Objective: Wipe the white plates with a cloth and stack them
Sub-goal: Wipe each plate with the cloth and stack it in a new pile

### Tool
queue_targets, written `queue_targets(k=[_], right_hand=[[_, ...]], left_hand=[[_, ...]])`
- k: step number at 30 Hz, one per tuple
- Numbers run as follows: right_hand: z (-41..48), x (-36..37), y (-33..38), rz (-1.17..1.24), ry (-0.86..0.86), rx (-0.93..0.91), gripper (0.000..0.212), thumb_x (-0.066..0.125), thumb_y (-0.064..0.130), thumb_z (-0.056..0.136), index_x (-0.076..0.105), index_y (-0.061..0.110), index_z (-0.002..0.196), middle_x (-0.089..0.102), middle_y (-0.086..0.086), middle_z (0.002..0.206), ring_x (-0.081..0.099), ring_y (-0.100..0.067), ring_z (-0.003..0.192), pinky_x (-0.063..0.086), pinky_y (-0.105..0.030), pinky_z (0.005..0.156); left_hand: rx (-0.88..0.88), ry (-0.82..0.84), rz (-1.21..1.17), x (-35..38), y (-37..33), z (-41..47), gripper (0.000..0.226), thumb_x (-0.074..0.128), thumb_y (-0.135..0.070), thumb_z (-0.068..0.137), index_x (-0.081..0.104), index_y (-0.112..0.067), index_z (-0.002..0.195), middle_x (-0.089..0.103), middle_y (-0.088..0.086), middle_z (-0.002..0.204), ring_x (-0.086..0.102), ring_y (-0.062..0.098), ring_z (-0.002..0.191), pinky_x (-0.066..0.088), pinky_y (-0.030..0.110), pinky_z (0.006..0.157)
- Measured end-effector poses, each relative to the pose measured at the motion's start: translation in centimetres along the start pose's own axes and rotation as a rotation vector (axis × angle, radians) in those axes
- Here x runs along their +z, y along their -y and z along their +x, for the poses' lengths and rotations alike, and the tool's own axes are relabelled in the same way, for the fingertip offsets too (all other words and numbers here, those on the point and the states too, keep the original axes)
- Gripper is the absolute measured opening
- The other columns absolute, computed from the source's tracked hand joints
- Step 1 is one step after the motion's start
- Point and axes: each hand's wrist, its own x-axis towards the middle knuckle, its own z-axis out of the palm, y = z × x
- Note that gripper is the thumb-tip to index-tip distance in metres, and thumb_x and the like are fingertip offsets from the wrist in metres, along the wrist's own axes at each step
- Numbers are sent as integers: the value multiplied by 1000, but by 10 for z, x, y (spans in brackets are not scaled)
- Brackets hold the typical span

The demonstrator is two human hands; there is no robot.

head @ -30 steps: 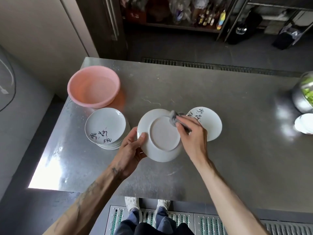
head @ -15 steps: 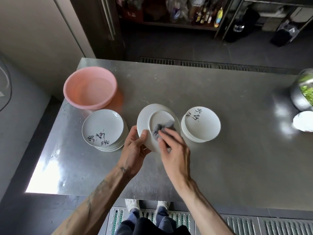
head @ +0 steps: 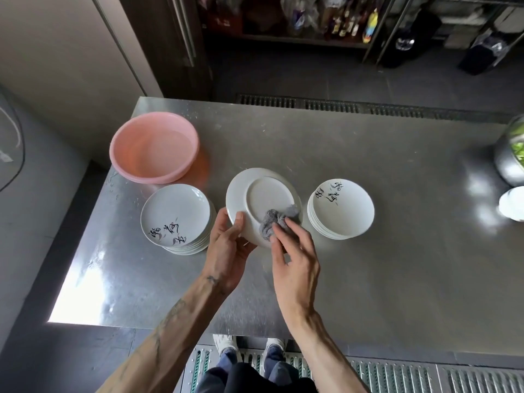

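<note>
My left hand grips the lower left rim of a white plate, held tilted above the steel table with its underside facing me. My right hand presses a crumpled grey cloth against the lower part of that underside. A stack of white plates with dark brush lettering stands to the left of the held plate. A second such stack stands to its right.
A pink plastic basin sits at the table's far left corner. At the right edge are a shiny metal bowl with greens and part of a white dish. The steel table drops off close in front of me.
The cloth under my right hand slid from the plate's upper right rim down across its underside to the lower part. My left hand kept its grip while the plate tilted slightly.
</note>
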Motion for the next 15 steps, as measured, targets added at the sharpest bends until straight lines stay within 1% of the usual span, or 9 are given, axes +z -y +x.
queue_targets(k=[1,3,5,6,8,10,11,13,15], right_hand=[[-2,2,4,-13,-3,-12,26,72,5,92,77,12,117,65,-3,131,66,-14,119,56,-38,97],[-7,8,13,-21,49,-106,27,72,6,93,77,13,119,64,-2,133,65,-14,121,54,-33,101],[-6,10,13,-2,77,-147,27,71,6,95,76,12,120,64,-3,134,64,-13,123,53,-31,103],[-5,7,9,8,59,-126,27,71,6,95,76,12,120,64,-3,135,63,-12,123,54,-32,102],[-1,-2,-1,23,-20,-35,28,72,5,93,76,12,120,65,-2,134,64,-10,121,57,-36,96],[7,-11,-13,42,-83,68,27,71,5,93,77,12,118,67,0,132,66,-8,118,60,-40,88],[14,-15,-18,63,-81,109,27,71,4,93,77,13,118,68,1,131,66,-7,118,60,-39,87],[32,-21,-26,111,-31,160,27,71,3,93,77,13,117,69,3,127,65,-6,118,59,-32,90],[56,-25,-33,141,44,181,26,70,2,92,77,12,115,71,5,123,65,-7,118,54,-27,97]], left_hand=[[2,-1,-6,1,-1,0,19,50,-13,107,65,-20,116,71,12,115,70,24,99,60,37,80],[-8,8,-19,2,0,0,19,50,-13,107,66,-22,107,70,14,112,69,25,97,57,35,80],[-16,20,-14,0,0,0,17,49,-14,108,63,-19,118,68,18,119,66,28,102,55,37,84],[-17,21,-5,-2,0,0,19,49,-15,108,61,-17,122,68,17,121,66,27,103,57,37,84],[-14,12,10,-7,0,1,20,51,-17,106,60,-18,124,70,11,121,69,22,104,62,37,82],[-17,9,45,-10,-1,0,22,55,-20,104,61,-19,125,70,5,120,68,17,103,62,36,80],[-25,11,60,-13,-1,-1,24,57,-21,102,61,-19,126,70,3,120,68,15,102,61,35,79],[-44,27,95,-17,-1,-3,25,59,-24,100,62,-21,124,70,1,118,67,13,100,60,33,76],[-66,60,145,-20,-1,-5,19,60,-27,99,65,-25,117,69,0,115,66,12,96,59,31,74]])
